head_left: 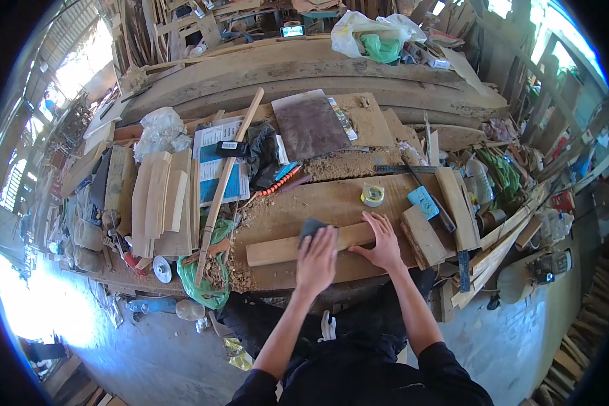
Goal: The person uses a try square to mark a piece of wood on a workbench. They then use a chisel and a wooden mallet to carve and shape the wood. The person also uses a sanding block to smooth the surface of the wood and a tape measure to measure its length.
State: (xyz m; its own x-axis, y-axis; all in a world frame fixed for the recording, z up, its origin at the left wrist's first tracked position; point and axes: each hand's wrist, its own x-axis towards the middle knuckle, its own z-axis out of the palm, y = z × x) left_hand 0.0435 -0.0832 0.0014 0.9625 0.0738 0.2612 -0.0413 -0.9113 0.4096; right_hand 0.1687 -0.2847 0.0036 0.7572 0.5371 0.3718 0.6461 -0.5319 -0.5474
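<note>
A pale wooden board (271,253) lies flat across the worktable in front of me. Over its middle, my left hand (317,260) presses a dark grey piece of sandpaper (311,228) against the wood; the palm hides part of it. My right hand (381,245) grips the board's right end, thumb on the near side and fingers reaching over the far side. Beyond that hand sits a clear and yellow roll of tape (372,195). A thick wood block (423,237) lies just to the right of my right hand.
Stacked planks (157,203), a grinding disc (162,268) and a green plastic bag (206,287) are at the left. A long wooden strip (229,183) slants beside wood shavings. Farther back lies a brown sheet (308,127). Right of me are a blue brush-like tool (423,201) and offcuts.
</note>
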